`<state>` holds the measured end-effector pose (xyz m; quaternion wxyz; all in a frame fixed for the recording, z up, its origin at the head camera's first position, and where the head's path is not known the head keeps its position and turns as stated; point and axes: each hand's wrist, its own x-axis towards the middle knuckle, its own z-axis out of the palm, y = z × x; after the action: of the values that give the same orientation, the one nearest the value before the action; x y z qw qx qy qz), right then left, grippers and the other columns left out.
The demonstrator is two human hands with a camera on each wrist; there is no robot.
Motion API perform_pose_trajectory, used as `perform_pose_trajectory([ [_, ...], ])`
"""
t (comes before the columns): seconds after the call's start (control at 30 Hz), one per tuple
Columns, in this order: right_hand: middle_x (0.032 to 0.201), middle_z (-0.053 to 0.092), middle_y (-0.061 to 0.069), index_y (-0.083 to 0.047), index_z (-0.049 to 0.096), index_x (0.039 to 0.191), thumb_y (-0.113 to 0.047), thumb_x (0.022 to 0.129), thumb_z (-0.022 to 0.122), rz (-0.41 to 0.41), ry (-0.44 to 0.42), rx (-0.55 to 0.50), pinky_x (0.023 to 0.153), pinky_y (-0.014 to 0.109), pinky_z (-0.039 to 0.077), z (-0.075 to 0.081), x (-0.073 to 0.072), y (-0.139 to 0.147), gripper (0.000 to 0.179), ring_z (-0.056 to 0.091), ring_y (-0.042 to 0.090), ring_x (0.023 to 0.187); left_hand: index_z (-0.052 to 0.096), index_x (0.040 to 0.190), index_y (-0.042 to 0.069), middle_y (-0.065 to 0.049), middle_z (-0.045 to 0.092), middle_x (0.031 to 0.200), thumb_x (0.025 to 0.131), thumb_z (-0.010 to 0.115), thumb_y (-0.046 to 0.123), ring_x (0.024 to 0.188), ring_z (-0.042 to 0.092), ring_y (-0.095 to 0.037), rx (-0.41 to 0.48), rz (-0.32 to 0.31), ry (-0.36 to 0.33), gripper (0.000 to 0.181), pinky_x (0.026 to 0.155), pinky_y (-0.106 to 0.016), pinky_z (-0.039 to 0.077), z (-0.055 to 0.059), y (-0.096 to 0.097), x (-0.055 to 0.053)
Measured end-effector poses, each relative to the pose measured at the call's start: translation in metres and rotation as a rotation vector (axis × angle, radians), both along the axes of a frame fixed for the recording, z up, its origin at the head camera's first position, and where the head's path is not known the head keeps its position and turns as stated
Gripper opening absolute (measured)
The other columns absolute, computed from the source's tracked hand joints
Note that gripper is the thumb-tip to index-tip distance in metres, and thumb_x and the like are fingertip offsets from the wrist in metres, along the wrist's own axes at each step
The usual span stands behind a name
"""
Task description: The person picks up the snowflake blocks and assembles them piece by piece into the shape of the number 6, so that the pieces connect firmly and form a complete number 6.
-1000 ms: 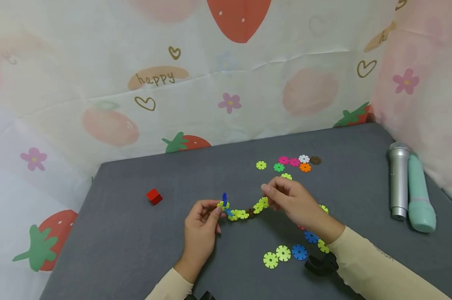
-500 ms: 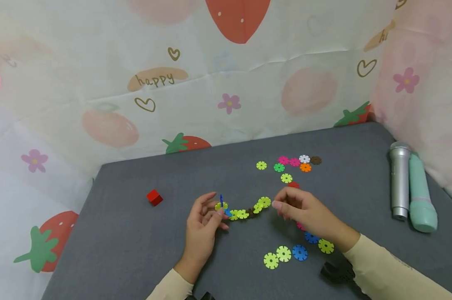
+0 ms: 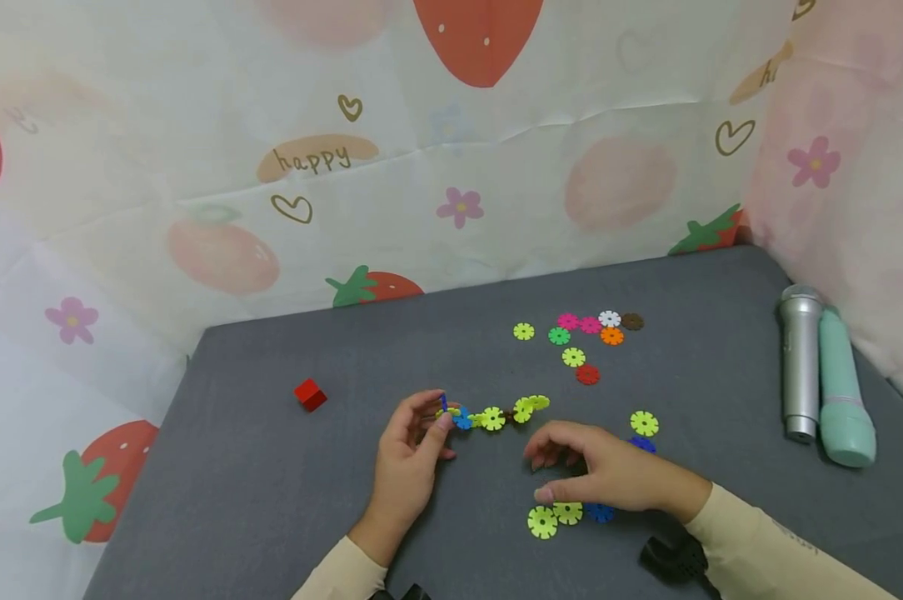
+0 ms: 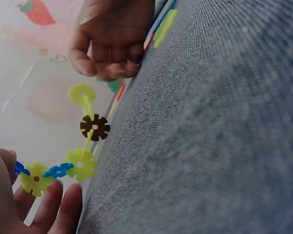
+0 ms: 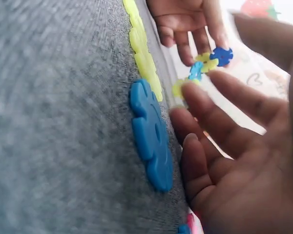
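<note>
My left hand [image 3: 406, 462] pinches one end of a chain of interlocking snowflake discs [image 3: 492, 418], between thumb and fingers. A dark blue disc [image 5: 221, 57] stands at the held end; light blue, yellow and one brown disc [image 4: 95, 127] follow, and the far end reaches out to the right. My right hand [image 3: 609, 467] hovers low over the table, thumb apart from relaxed fingers, with nothing held. Under and in front of it lie flat yellow discs [image 3: 543, 522] and a blue disc [image 5: 151, 136], partly hidden by the hand in the head view.
Loose discs lie farther back, among them a red disc [image 3: 588, 375], an orange disc [image 3: 612, 336] and a white disc [image 3: 610, 319]. A red cube [image 3: 311, 395] sits at the left. At the right edge lie a silver microphone [image 3: 800, 367] and a mint-green microphone [image 3: 844, 392].
My right hand has left the chain's right end, moving right and then down towards the near discs, its fingers spreading. The chain has turned a little in my left hand, which stays nearly in place.
</note>
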<state>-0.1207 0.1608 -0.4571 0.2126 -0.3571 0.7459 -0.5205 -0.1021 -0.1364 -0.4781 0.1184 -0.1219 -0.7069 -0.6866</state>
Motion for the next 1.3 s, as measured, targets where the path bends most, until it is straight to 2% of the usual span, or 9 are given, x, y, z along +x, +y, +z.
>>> perform_pose_trajectory([
  [0.13, 0.127, 0.065, -0.008, -0.022, 0.071, 0.131, -0.038, 0.098, 0.086, 0.083, 0.121, 0.106, 0.104, 0.039, 0.047, -0.001, 0.002, 0.0, 0.039, 0.057, 0.018, 0.12, 0.058, 0.142, -0.009, -0.018, 0.071, 0.125, 0.108, 0.067, 0.0, 0.099, 0.065, -0.043, -0.044, 0.002, 0.015, 0.037, 0.072, -0.032, 0.061, 0.0, -0.001, -0.001],
  [0.23, 0.125, 0.06, -0.015, -0.029, 0.073, 0.128, -0.041, 0.095, 0.087, 0.121, 0.206, 0.167, 0.104, 0.041, 0.045, -0.002, 0.005, 0.0, 0.038, 0.054, 0.014, 0.121, 0.059, 0.146, -0.005, -0.017, 0.07, 0.126, 0.109, 0.066, 0.001, 0.1, 0.066, -0.042, -0.063, 0.007, 0.016, 0.038, 0.073, -0.032, 0.06, -0.001, -0.001, -0.001],
  [0.3, 0.122, 0.058, -0.017, -0.032, 0.074, 0.125, -0.041, 0.095, 0.087, 0.132, 0.225, 0.191, 0.101, 0.042, 0.044, -0.002, 0.006, 0.0, 0.034, 0.053, 0.012, 0.12, 0.06, 0.147, -0.003, -0.016, 0.07, 0.126, 0.109, 0.066, 0.002, 0.101, 0.066, -0.042, -0.064, 0.006, 0.01, 0.039, 0.073, -0.032, 0.06, -0.002, -0.002, -0.001],
  [0.47, 0.116, 0.058, -0.018, -0.032, 0.076, 0.113, -0.036, 0.096, 0.087, 0.144, 0.215, 0.2, 0.098, 0.041, 0.043, 0.0, 0.006, -0.001, 0.021, 0.053, 0.009, 0.117, 0.059, 0.146, -0.005, -0.016, 0.071, 0.126, 0.11, 0.064, 0.002, 0.101, 0.066, -0.043, -0.049, 0.0, -0.006, 0.037, 0.072, -0.031, 0.06, -0.001, -0.002, -0.001],
  [0.6, 0.113, 0.059, -0.019, -0.031, 0.074, 0.11, -0.035, 0.096, 0.087, 0.145, 0.207, 0.204, 0.097, 0.04, 0.043, 0.002, 0.006, -0.002, 0.02, 0.054, 0.008, 0.113, 0.059, 0.145, -0.005, -0.016, 0.071, 0.126, 0.11, 0.064, 0.001, 0.1, 0.065, -0.044, -0.051, 0.003, -0.006, 0.036, 0.072, -0.03, 0.059, 0.0, -0.002, -0.001],
  [0.8, 0.101, 0.062, -0.014, -0.028, 0.068, 0.106, -0.029, 0.094, 0.089, 0.091, 0.102, 0.207, 0.089, 0.036, 0.043, 0.004, 0.006, -0.003, 0.025, 0.056, 0.01, 0.098, 0.059, 0.144, -0.006, -0.016, 0.071, 0.126, 0.109, 0.065, 0.0, 0.099, 0.065, -0.044, -0.043, 0.001, -0.004, 0.036, 0.072, -0.03, 0.059, 0.0, -0.002, -0.001],
  [0.97, 0.096, 0.064, -0.01, -0.023, 0.068, 0.106, -0.019, 0.099, 0.084, 0.041, 0.02, 0.146, 0.08, 0.032, 0.052, 0.002, 0.007, -0.005, 0.018, 0.061, 0.011, 0.09, 0.059, 0.143, -0.008, -0.018, 0.071, 0.126, 0.108, 0.066, -0.002, 0.096, 0.065, -0.044, -0.032, 0.0, 0.004, 0.037, 0.071, -0.028, 0.058, 0.0, -0.001, 0.0],
  [1.13, 0.089, 0.064, -0.008, -0.019, 0.07, 0.098, -0.018, 0.103, 0.08, -0.021, 0.055, 0.055, 0.069, 0.029, 0.052, 0.001, 0.007, -0.009, 0.011, 0.06, 0.01, 0.079, 0.061, 0.141, -0.01, -0.017, 0.072, 0.125, 0.106, 0.069, -0.003, 0.093, 0.064, -0.042, -0.034, 0.01, -0.007, 0.037, 0.071, -0.024, 0.055, 0.001, 0.0, 0.0],
  [1.3, 0.095, 0.068, -0.007, -0.017, 0.077, 0.103, -0.014, 0.104, 0.078, -0.091, 0.115, -0.002, 0.072, 0.031, 0.056, 0.004, 0.005, -0.013, 0.004, 0.064, 0.013, 0.081, 0.062, 0.141, -0.01, -0.016, 0.073, 0.124, 0.105, 0.07, -0.002, 0.092, 0.065, -0.035, -0.038, 0.017, -0.008, 0.037, 0.072, -0.025, 0.056, 0.002, 0.0, 0.001],
])
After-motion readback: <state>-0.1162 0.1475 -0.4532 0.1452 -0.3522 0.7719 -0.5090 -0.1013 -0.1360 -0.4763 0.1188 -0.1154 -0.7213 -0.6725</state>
